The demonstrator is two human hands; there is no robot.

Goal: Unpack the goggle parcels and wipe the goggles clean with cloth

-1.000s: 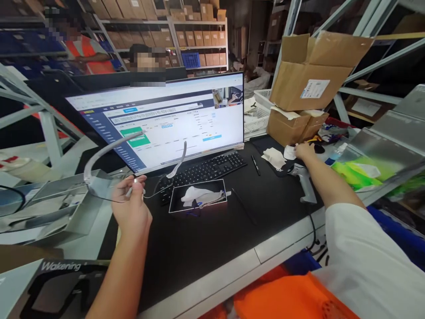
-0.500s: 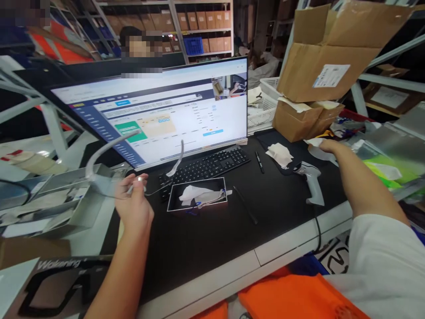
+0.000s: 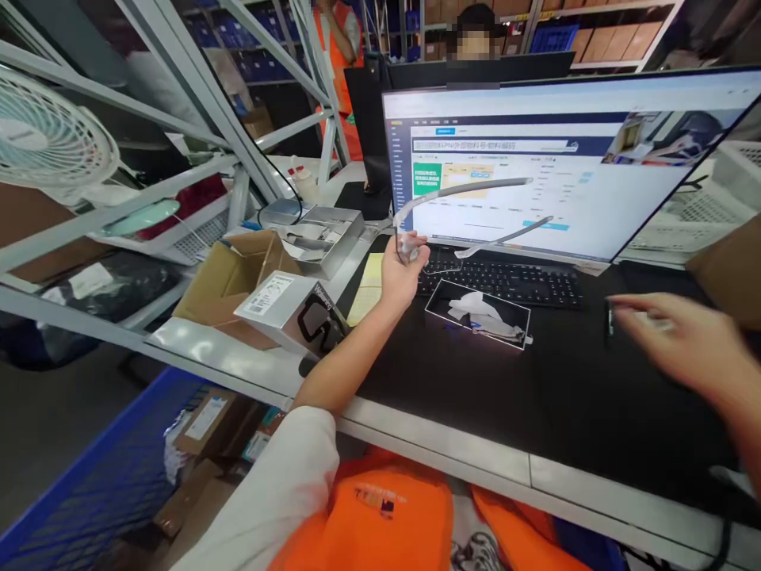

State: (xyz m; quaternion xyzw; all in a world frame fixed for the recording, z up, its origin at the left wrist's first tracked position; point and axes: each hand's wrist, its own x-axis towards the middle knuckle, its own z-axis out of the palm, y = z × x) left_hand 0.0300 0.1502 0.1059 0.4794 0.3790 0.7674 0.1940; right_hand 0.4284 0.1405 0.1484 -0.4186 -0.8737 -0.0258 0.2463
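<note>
Fingers of the left hand (image 3: 403, 270) pinch the front of a pair of grey glasses (image 3: 457, 214), held raised before the monitor (image 3: 564, 159) with both temple arms pointing toward three o'clock. At nine o'clock from that hand a white product box (image 3: 291, 313) lies on the bench edge, a glasses outline and a partly legible word like "Wakening" on its dark side, a printed label on top. The left forearm stretches straight out, wrist lifted. Below the glasses sits a black tray (image 3: 479, 316) holding a white cloth, in front of the keyboard (image 3: 505, 281). At three o'clock the right hand (image 3: 683, 345) hovers blurred over the black mat (image 3: 476, 396); whether it grips anything I cannot tell.
</note>
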